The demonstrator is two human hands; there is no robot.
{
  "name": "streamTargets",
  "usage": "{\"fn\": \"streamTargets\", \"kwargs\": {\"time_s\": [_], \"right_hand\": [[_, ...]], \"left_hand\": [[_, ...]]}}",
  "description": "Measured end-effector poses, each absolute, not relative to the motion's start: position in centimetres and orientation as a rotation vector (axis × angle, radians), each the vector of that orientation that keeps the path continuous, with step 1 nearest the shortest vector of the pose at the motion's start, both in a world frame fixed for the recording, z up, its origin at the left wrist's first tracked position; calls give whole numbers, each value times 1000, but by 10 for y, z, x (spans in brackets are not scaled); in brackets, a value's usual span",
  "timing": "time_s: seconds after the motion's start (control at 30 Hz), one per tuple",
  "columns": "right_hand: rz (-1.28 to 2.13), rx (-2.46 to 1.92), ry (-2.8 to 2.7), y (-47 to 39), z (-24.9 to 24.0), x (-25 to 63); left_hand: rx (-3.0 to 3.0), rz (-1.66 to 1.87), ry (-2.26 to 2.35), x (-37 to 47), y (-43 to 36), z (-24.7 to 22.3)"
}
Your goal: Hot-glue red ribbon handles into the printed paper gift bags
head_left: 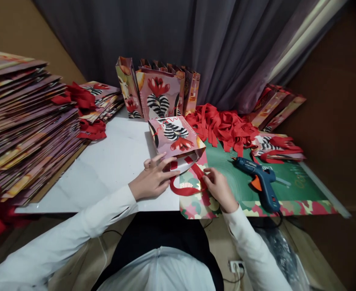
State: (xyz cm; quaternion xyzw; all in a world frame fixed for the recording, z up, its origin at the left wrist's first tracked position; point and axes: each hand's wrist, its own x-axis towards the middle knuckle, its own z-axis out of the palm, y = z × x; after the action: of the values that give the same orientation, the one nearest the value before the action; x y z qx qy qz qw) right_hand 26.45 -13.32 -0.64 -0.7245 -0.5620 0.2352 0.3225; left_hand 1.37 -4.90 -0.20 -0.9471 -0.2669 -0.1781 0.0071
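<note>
Patterned paper bag [179,137] lying flat mid-counter [120,169], mouth toward near edge. Red ribbon loop [185,191] trails from mouth, almost to near edge. Left hand [153,180]: fingers spread wide, tips at bag mouth and ribbon. Right hand [220,188]: fingers drawn narrow, holding the loop's right side. Beyond bag, toward far edge: row of upright bags [159,97]; right of it, heap of red ribbons [223,125]. Green sheet [226,173] with camouflage border covers right half; blue glue gun [261,178] on it, toward near right corner, nozzle pointing left. Tall stack of flat bags [29,133] along left edge.
</note>
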Motion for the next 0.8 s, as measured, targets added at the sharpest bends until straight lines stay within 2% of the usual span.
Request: {"fn": "streamTargets", "kwargs": {"time_s": [0.13,0.3,0.43,0.5,0.63,0.8], "right_hand": [[763,-1833,-1394,-133,-10,264],[739,-1829,-1435,-139,-6,264],[279,-1987,-1553,-145,11,245],[93,-1926,-1730,-147,18,226],[138,-1628,-2150,-150,13,191],[134,-1707,-2229,-158,-2,177]], "left_hand": [[-2968,-553,-896,21,-48,-4],[-2963,-584,-913,20,-49,-7],[-2960,-581,-896,19,-49,-8],[-2966,-589,-882,19,-48,-8],[-2970,-589,-900,18,-46,-6],[-2974,-587,-943,16,-43,-6]]}}
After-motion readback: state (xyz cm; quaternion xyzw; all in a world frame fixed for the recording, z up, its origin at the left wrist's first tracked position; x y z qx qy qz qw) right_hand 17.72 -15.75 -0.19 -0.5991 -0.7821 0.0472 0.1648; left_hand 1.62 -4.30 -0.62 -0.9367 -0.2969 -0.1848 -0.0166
